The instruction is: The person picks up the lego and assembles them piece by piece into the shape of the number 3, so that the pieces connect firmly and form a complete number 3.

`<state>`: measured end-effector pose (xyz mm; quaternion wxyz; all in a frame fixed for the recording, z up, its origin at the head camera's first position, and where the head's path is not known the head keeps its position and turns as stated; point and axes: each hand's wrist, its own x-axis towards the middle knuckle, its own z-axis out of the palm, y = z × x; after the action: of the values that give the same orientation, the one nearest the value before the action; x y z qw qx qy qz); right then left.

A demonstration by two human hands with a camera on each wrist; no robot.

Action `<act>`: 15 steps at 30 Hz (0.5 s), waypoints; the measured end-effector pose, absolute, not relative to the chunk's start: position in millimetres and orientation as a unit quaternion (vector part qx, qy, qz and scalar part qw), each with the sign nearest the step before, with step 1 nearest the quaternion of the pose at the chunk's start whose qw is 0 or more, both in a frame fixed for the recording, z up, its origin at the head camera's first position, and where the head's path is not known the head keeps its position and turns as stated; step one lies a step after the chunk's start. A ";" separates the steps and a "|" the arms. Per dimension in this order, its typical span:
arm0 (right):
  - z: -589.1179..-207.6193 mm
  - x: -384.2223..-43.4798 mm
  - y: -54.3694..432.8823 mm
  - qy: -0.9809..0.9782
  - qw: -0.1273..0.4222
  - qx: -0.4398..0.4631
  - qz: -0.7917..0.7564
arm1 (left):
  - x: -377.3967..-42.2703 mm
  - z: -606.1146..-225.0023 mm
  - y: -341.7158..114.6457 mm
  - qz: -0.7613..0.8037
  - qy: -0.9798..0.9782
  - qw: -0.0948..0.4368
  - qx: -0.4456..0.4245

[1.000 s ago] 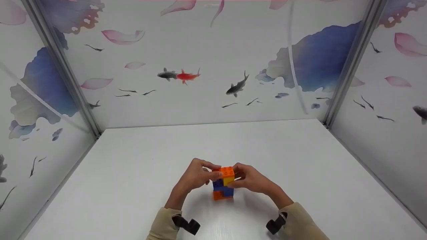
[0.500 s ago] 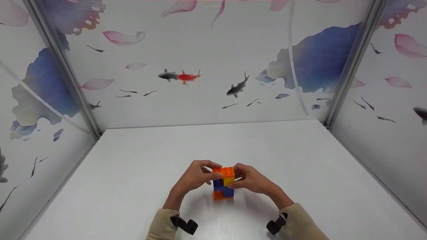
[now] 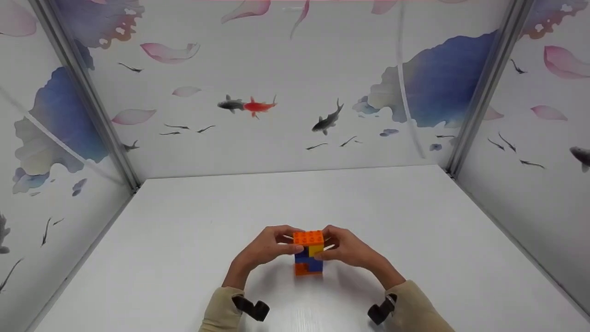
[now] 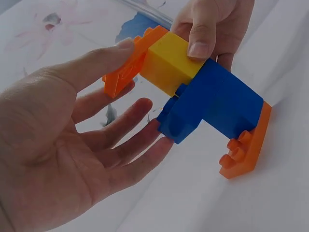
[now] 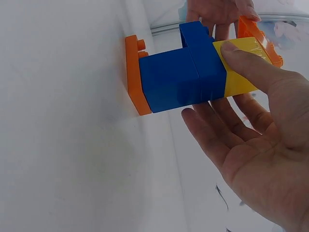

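A stack of toy building bricks stands upright on the white tabletop. A flat orange brick (image 3: 308, 237) caps it, over a yellow brick (image 4: 171, 62) on the right side and blue bricks (image 5: 181, 77). Another flat orange brick (image 4: 248, 152) forms the base. From the left, my left hand (image 3: 262, 249) pinches the cap's overhanging end, thumb in front and index finger behind; its other fingers spread near the blue bricks. My right hand (image 3: 348, 246) grips the yellow brick from the right, its thumb on the front face. Its other fingers are partly hidden behind the stack.
White tabletop (image 3: 184, 216) surrounds the stack. Printed panels with fish and petals close in the back (image 3: 295, 138) and both sides, with metal posts (image 3: 474, 92) at the corners. A black wrist mount (image 3: 251, 308) sits on each sleeve.
My left thumb has slid off the studded top of the orange brick to its front edge, and the left wrist has shifted slightly left. The right hand and the stack stay nearly still.
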<state>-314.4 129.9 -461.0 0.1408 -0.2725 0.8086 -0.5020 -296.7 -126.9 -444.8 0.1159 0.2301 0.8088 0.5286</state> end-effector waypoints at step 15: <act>-470.0 -319.1 131.6 0.810 0.158 -0.274 -0.494 | -303.8 -467.6 -135.5 0.528 0.804 0.197 0.191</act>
<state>-319.1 131.6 -470.0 0.1580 -0.2739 0.8098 -0.4943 -303.8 -135.5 -467.6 0.1970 0.1908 0.8040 0.5276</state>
